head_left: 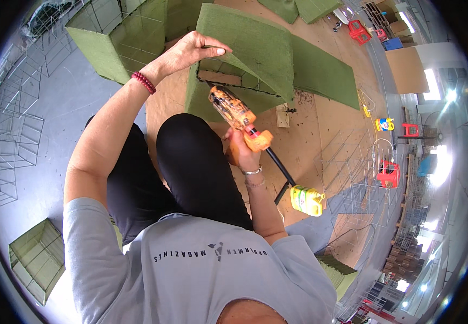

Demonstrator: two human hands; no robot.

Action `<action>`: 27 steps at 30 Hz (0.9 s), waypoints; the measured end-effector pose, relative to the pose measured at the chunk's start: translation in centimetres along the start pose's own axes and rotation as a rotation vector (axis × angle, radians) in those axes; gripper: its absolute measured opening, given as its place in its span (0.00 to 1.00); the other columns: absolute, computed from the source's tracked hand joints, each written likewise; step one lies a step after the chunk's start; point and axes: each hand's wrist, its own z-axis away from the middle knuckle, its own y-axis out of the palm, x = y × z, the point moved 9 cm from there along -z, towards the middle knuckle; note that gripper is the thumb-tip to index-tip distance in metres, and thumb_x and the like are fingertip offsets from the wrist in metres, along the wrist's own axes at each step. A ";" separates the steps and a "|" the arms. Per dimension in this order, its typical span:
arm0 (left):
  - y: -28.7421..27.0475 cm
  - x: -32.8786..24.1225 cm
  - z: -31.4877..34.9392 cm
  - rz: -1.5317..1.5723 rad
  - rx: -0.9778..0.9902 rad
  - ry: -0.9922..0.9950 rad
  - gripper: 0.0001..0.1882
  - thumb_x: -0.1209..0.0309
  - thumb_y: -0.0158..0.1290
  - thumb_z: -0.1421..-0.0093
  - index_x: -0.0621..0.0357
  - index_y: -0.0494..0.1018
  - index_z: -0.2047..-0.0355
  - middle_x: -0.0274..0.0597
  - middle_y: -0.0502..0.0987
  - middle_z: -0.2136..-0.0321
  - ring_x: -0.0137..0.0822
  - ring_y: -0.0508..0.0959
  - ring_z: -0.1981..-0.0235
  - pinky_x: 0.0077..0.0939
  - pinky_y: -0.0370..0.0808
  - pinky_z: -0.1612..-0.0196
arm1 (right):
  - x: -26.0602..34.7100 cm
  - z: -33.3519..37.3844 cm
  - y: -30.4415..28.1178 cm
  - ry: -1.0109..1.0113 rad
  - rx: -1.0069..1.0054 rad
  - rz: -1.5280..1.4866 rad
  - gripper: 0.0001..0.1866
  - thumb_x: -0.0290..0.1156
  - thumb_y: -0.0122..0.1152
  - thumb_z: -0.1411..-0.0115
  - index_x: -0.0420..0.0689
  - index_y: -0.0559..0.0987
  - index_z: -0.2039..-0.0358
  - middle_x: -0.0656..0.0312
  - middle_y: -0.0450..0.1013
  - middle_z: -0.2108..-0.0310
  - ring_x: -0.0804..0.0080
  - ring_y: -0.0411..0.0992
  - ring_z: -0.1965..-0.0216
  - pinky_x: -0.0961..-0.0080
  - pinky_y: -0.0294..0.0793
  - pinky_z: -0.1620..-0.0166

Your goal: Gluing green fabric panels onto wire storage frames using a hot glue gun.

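My left hand point(193, 51) pinches the edge of a green fabric flap point(253, 67) on a box-shaped wire frame, lifting it away from the frame. Under the flap, the opening shows wire bars and dark glue-like marks along the rim. An orange glue gun point(239, 113), heavily smeared with dark residue, is gripped in my right hand point(242, 154). Its nozzle points up and left, close to the dark rim of the box. A black glue stick point(280, 166) runs out of the gun's back end.
Other green fabric boxes point(102, 51) stand at the far left. Bare wire frames point(18, 124) stack along the left; more wire mesh point(347, 167) lies at right. A yellow jug point(307, 201) is beside my right forearm. Red stools point(389, 174) stand farther right.
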 end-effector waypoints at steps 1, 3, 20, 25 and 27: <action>0.4 -0.2 -0.2 -0.002 0.019 0.007 0.16 0.62 0.50 0.38 0.60 0.76 0.57 0.41 0.79 0.61 0.28 0.74 0.55 0.26 0.67 0.46 | 0.2 0.3 -0.8 -0.003 -0.018 -0.164 0.13 0.35 0.57 0.40 0.39 0.71 0.62 0.62 0.71 0.70 0.74 0.69 0.67 0.75 0.70 0.60; 0.6 -1.1 -0.3 -0.123 0.025 0.045 0.16 0.63 0.50 0.38 0.63 0.76 0.57 0.42 0.79 0.62 0.29 0.74 0.56 0.25 0.67 0.48 | -0.1 1.3 -2.7 0.009 0.010 -0.413 0.16 0.39 0.55 0.39 0.38 0.71 0.63 0.59 0.71 0.70 0.68 0.70 0.66 0.70 0.70 0.57; 1.0 -0.7 1.7 -0.393 -0.031 -0.147 0.12 0.71 0.50 0.40 0.67 0.75 0.60 0.49 0.78 0.60 0.44 0.74 0.50 0.31 0.69 0.49 | -21.4 -0.1 -38.3 0.126 -0.843 -0.688 0.19 0.49 0.58 0.44 0.51 0.73 0.58 0.63 0.74 0.65 0.68 0.74 0.66 0.68 0.75 0.64; 0.6 1.3 3.6 -0.463 -0.020 -0.130 0.11 0.72 0.52 0.42 0.63 0.77 0.62 0.47 0.79 0.61 0.49 0.73 0.49 0.38 0.69 0.47 | -26.3 -5.2 -41.6 0.167 -0.948 -0.704 0.18 0.49 0.59 0.44 0.52 0.73 0.59 0.65 0.74 0.66 0.69 0.74 0.68 0.66 0.76 0.66; 0.3 1.4 4.1 -0.461 -0.052 -0.115 0.10 0.72 0.54 0.44 0.56 0.79 0.62 0.45 0.79 0.61 0.47 0.73 0.49 0.39 0.68 0.46 | -27.0 -7.0 -41.0 0.187 -0.888 -0.670 0.17 0.47 0.59 0.43 0.51 0.73 0.59 0.65 0.73 0.66 0.71 0.73 0.66 0.70 0.76 0.63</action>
